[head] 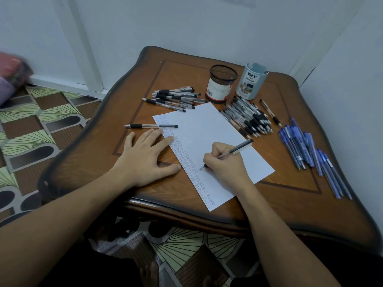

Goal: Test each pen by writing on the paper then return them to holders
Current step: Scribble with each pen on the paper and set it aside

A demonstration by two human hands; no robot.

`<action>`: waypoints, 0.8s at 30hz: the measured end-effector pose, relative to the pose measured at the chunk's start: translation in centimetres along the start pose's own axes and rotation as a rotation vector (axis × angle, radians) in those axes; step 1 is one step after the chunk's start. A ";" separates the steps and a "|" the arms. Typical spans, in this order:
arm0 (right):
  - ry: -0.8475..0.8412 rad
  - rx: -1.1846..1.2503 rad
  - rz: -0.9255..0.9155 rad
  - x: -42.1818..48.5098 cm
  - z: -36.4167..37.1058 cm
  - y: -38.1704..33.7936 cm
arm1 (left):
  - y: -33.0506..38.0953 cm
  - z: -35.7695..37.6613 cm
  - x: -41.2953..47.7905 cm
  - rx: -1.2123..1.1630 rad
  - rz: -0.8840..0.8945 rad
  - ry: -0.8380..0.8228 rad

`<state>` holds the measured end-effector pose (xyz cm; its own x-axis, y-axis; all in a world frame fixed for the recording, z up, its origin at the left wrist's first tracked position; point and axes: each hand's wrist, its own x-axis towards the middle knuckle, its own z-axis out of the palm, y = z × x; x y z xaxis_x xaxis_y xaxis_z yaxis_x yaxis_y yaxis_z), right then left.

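A white sheet of paper point(209, 139) lies slantwise on the wooden table point(290, 204), with a column of small writing along its left edge. My right hand point(224, 164) grips a clear black pen point(236, 149) whose tip touches the paper beside the writing. My left hand point(145, 156) lies flat, fingers spread, on the table and the paper's left edge. A black mesh holder point(220, 83) and a pale blue holder point(251, 80) stand at the back; I see no pens sticking out of either.
One black pen point(151, 126) lies apart above my left hand. Piles of black pens lie at the back left point(176, 98) and right of the paper point(250, 118). Several blue pens point(306, 150) lie at the right. Walls close off the back and right.
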<state>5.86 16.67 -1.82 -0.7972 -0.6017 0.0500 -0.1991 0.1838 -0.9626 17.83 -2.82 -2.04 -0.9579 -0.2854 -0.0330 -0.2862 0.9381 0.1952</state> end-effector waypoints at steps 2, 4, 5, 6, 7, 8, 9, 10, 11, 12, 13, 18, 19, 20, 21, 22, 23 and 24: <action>-0.006 -0.011 -0.008 -0.1 0.0 -0.3 | 0.0 0.0 0.0 -0.004 0.001 0.008; -0.010 -0.033 -0.014 -0.2 0.1 -0.5 | 0.0 0.1 -0.1 -0.007 0.004 0.018; -0.010 -0.040 -0.012 -0.2 0.1 -0.5 | -0.1 0.1 -0.1 -0.008 0.006 0.021; -0.016 -0.040 -0.010 -0.2 0.1 -0.4 | -0.1 0.1 -0.1 -0.009 0.005 0.023; -0.024 -0.033 -0.001 -0.1 0.0 -0.3 | -0.1 0.1 -0.1 -0.010 0.004 0.022; -0.035 -0.012 0.012 0.0 -0.1 -0.2 | 0.0 0.1 -0.1 -0.010 0.003 0.021; -0.044 0.008 0.025 0.0 -0.1 -0.1 | 0.0 0.1 -0.1 -0.009 0.002 0.019; -0.052 0.022 0.030 0.1 0.0 -0.1 | 0.0 0.1 -0.1 -0.007 0.001 0.018; -0.050 0.014 0.027 0.0 0.0 -0.2 | 0.0 0.1 -0.1 -0.006 -0.001 0.018; -0.045 0.001 0.019 0.0 0.1 -0.2 | -0.1 0.1 -0.1 -0.008 -0.001 0.020; -0.033 -0.007 0.016 0.0 0.0 -0.2 | 0.0 0.1 -0.1 -0.012 -0.001 0.023; 0.066 0.197 0.099 0.9 -0.8 -0.1 | 0.0 0.1 -0.1 -0.014 0.001 0.016; 0.082 0.250 0.127 1.0 -0.9 -0.3 | 0.0 0.1 -0.1 -0.014 0.000 0.014; 0.095 0.283 0.149 1.1 -1.0 -0.4 | -0.1 0.1 -0.1 -0.013 0.000 0.013; 0.100 0.308 0.169 1.1 -1.2 -0.7 | 0.0 0.0 -0.1 -0.013 0.000 0.013; 0.097 0.322 0.188 1.2 -1.3 -0.8 | 0.0 0.0 -0.1 -0.014 0.001 0.013; 0.085 0.340 0.212 1.2 -1.4 -1.1 | 0.1 -0.1 -0.2 -0.013 0.001 0.011; 0.072 0.360 0.237 1.2 -1.5 -1.3 | 0.1 -0.1 -0.2 -0.010 0.001 0.005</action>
<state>4.34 16.85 -0.08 -0.8371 -0.5176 -0.1773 0.1957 0.0195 -0.9805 18.00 -2.73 -1.90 -0.9579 -0.2857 -0.0284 -0.2854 0.9362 0.2051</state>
